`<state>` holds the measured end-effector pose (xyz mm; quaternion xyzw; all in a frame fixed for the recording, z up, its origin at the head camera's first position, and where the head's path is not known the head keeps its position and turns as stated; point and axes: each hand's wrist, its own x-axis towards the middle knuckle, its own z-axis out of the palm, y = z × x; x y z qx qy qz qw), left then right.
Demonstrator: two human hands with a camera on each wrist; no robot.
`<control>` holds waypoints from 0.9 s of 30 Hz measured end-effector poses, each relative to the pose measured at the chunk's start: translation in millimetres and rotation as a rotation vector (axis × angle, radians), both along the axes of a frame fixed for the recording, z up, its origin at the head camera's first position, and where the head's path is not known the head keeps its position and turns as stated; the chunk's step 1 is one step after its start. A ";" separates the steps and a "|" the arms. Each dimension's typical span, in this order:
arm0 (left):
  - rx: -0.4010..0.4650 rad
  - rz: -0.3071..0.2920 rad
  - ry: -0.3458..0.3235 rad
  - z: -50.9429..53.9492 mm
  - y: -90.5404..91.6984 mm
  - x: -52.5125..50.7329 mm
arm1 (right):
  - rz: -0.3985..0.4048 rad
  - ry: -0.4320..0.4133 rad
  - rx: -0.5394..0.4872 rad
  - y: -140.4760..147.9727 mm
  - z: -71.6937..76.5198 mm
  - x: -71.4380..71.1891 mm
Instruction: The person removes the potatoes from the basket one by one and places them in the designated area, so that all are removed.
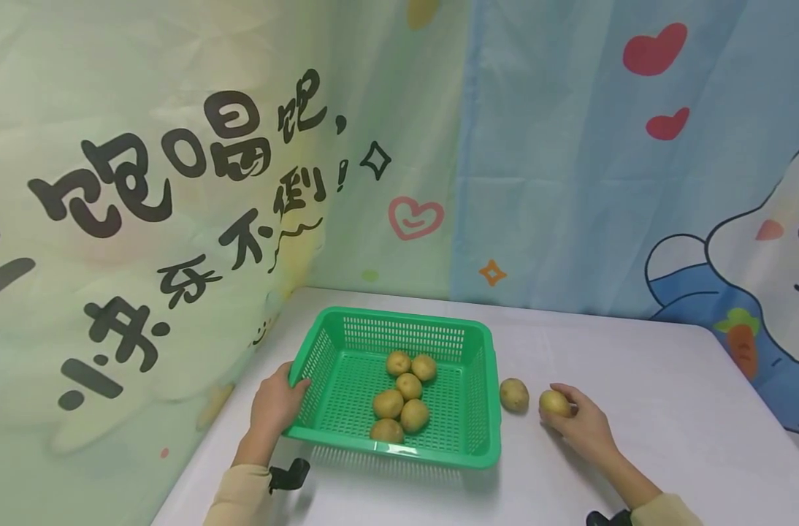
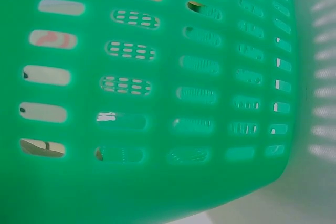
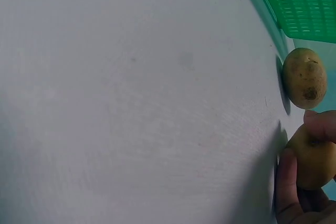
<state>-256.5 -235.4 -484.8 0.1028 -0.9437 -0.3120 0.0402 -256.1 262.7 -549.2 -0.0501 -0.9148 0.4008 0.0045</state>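
Observation:
A green plastic basket (image 1: 407, 315) with slotted walls stands on the table, several potatoes (image 1: 388, 403) lying on its floor. My left hand (image 1: 276, 402) grips its left side, the thumb over the rim. In the left wrist view the slotted basket wall (image 2: 68, 182) fills most of the picture, and the hand itself is out of sight there. To the right of the basket, my right hand (image 1: 585, 427) holds a potato (image 1: 554, 404) between thumb and fingers, low over the table. Between that hand and the basket lies another potato (image 3: 304, 77), with a dark spot on its skin.
A white cloth covers the table (image 1: 643, 365), stretching right of the basket. Behind and to the left hangs a printed curtain (image 1: 386, 109) with hearts, writing and a cartoon rabbit. Black camera mounts (image 1: 291, 475) sit at both wrists.

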 end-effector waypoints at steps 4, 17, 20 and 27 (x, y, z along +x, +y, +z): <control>0.002 -0.003 0.001 -0.8 0.3 0.0 | 0.003 0.017 0.027 -0.2 -0.8 -1.3; 0.001 0.007 0.002 -0.7 1.0 -0.6 | 0.019 -0.003 0.041 0.2 -0.5 -6.2; 0.001 0.007 0.000 -1.0 0.9 -0.5 | 0.025 -0.003 0.032 -0.4 -0.3 -6.1; 0.002 0.002 0.000 -1.0 0.3 -0.6 | 0.012 -0.014 0.025 -1.9 -0.7 -6.0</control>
